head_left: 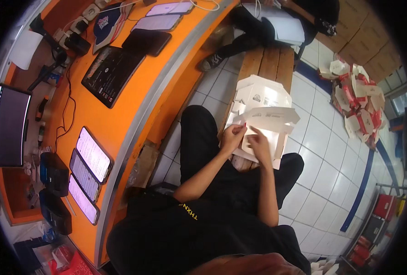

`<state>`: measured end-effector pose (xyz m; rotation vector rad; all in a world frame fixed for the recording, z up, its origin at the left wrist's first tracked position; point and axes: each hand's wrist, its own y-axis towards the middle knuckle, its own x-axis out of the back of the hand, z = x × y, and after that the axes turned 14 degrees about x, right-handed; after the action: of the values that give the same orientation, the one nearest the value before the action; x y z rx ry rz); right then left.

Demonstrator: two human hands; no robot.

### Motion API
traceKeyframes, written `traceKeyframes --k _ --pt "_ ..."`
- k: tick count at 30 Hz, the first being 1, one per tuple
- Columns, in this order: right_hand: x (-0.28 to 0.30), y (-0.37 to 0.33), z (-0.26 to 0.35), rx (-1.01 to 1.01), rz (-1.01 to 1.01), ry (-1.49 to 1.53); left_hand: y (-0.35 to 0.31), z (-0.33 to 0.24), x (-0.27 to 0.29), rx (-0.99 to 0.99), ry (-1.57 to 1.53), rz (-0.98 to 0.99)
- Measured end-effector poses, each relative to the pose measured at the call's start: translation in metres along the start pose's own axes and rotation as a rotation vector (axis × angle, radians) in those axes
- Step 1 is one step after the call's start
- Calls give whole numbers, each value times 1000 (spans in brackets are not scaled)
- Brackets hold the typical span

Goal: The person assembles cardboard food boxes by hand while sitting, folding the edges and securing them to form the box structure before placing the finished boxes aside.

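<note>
A partly folded cardboard box [274, 115] with a pale inside lies on a wooden bench [261, 64] between my knees, one panel standing up. My left hand [233, 137] pinches the box's left edge, with a small bit of red showing at the fingertips. My right hand [259, 144] is over the inside of the box, fingers bent and apart and slightly blurred; I see nothing held in it. Just beyond lies a flat, unfolded cardboard blank [270, 94] with small dark print.
An orange counter [121, 117] on my left carries several phones [93, 153], dark tablets [112, 75] and cables. A monitor [11, 126] stands behind. Another person [240, 43] sits at the bench's far end. Folded red-and-white boxes [359, 98] are heaped on the tiled floor at right.
</note>
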<state>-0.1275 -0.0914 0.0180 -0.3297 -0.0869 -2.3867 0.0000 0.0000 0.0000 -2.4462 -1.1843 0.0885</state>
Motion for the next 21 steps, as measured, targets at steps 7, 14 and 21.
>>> traceKeyframes --k 7,14,21 --pt "156 38 -82 212 -454 -671 -20 -43 -9 -214 420 -125" --pt "113 51 -36 137 -391 -278 -17 -46 4 -634 644 -324" --pt "85 12 -77 15 -406 -66 -52 -50 -57 -214 829 354"
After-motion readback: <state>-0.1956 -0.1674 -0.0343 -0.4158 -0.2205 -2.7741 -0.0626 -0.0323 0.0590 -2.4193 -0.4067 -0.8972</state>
